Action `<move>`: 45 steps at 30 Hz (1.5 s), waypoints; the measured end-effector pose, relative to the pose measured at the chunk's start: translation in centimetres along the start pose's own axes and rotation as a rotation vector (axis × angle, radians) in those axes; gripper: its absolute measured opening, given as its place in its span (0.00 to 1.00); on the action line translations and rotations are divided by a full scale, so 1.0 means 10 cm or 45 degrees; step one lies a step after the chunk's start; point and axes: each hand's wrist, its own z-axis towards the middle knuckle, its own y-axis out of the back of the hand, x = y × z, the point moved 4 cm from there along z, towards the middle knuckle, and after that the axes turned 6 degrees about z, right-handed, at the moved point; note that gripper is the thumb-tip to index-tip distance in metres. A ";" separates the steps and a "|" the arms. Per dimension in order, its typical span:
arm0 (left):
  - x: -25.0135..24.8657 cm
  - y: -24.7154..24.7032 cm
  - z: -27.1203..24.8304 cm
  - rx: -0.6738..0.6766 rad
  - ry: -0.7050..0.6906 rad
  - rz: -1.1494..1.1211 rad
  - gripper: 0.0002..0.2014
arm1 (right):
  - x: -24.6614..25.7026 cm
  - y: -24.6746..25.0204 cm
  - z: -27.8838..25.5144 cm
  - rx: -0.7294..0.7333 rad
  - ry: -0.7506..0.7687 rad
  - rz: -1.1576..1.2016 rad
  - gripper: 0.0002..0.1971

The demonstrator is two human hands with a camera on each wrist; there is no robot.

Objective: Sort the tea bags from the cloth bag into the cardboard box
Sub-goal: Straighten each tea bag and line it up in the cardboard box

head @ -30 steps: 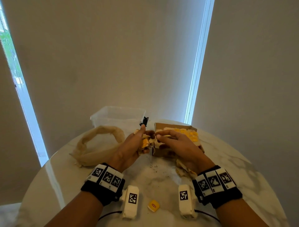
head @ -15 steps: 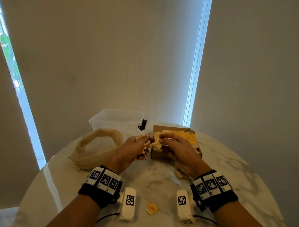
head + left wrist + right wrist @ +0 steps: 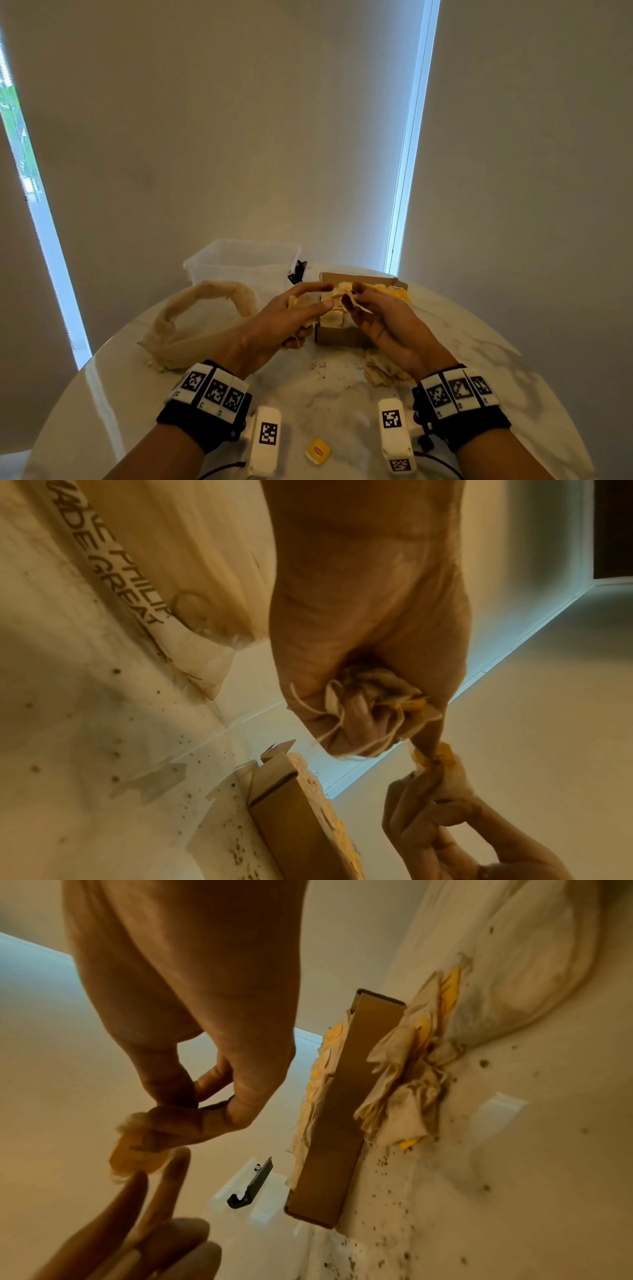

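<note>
Over the near left corner of the brown cardboard box (image 3: 337, 335), my right hand (image 3: 351, 294) pinches one cream tea bag (image 3: 337, 291) with a yellow tag; the right wrist view shows that bag (image 3: 137, 1148) under the fingertips. My left hand (image 3: 327, 295) is just left of it, forefinger and thumb stretched toward the bag. Its other fingers are curled round a bundle of tea bags (image 3: 373, 693) with loose strings. Tea bags with yellow tags lie inside the box. The beige cloth bag (image 3: 191, 322) lies slumped on the table to the left.
A loose heap of tea bags (image 3: 380, 371) lies by the box under my right wrist. A clear plastic tub (image 3: 239, 263) with a black clip (image 3: 297, 272) stands behind. A yellow tag (image 3: 318, 452) and tea crumbs lie on the round marble table (image 3: 513, 377).
My right hand has drawn one tea bag off the left hand's bundle and holds it over the box. The left forefinger and thumb have straightened out.
</note>
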 end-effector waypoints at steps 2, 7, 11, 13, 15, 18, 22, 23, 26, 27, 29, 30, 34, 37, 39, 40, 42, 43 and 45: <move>-0.03 -0.01 -0.02 -0.020 -0.061 0.036 0.17 | -0.06 -0.02 0.01 0.028 -0.028 -0.016 0.12; -0.02 0.08 0.02 -0.266 -0.049 0.039 0.18 | -0.13 -0.06 0.04 0.034 -0.066 -0.115 0.12; 0.04 0.18 0.03 -0.343 -0.002 -0.046 0.18 | 0.03 0.11 0.04 -0.106 0.055 -0.544 0.10; 0.05 0.18 0.02 -0.326 0.034 -0.006 0.17 | 0.11 0.15 0.03 -0.115 0.158 -0.634 0.09; 0.05 0.16 0.01 -0.305 0.077 0.077 0.15 | 0.12 0.09 0.01 0.003 0.189 -0.656 0.13; 0.05 0.13 0.00 -0.286 0.121 0.217 0.14 | 0.01 -0.02 -0.02 0.167 0.158 -0.870 0.17; 0.07 0.13 0.02 -0.286 0.143 0.266 0.16 | -0.03 0.00 -0.01 0.140 0.205 -0.901 0.15; 0.08 0.13 0.02 -0.286 0.140 0.247 0.17 | -0.01 0.00 -0.01 0.123 0.248 -0.910 0.14; 0.08 0.11 0.02 -0.287 0.123 0.258 0.17 | -0.03 0.00 0.01 0.089 0.348 -0.904 0.12; 0.08 0.11 0.02 -0.300 0.103 0.283 0.16 | -0.07 -0.01 0.01 0.069 0.355 -0.884 0.11; 0.06 0.14 0.02 -0.334 0.060 0.358 0.12 | -0.15 -0.03 0.03 0.038 0.369 -0.924 0.10; 0.06 0.15 0.02 -0.342 0.041 0.396 0.10 | -0.19 -0.04 0.04 0.035 0.378 -0.975 0.10; 0.02 0.18 0.02 -0.298 0.003 0.479 0.10 | -0.17 -0.08 0.04 0.091 0.320 -0.878 0.16; 0.00 0.17 0.02 -0.257 -0.033 0.509 0.10 | -0.17 -0.07 0.02 0.156 0.262 -0.809 0.15; 0.01 0.16 0.03 -0.266 -0.029 0.531 0.12 | -0.17 -0.06 0.03 0.123 0.363 -0.913 0.12; 0.02 0.16 0.02 -0.278 -0.017 0.544 0.12 | -0.17 -0.07 0.03 0.092 0.441 -0.997 0.11; 0.03 0.17 0.02 -0.301 -0.002 0.567 0.11 | -0.14 -0.08 0.04 0.062 0.553 -1.111 0.10; 0.03 0.18 0.02 -0.308 -0.006 0.570 0.12 | -0.13 -0.09 0.04 0.068 0.575 -1.130 0.10; 0.04 0.19 0.03 -0.290 -0.027 0.562 0.16 | -0.11 -0.11 0.03 0.111 0.545 -1.126 0.11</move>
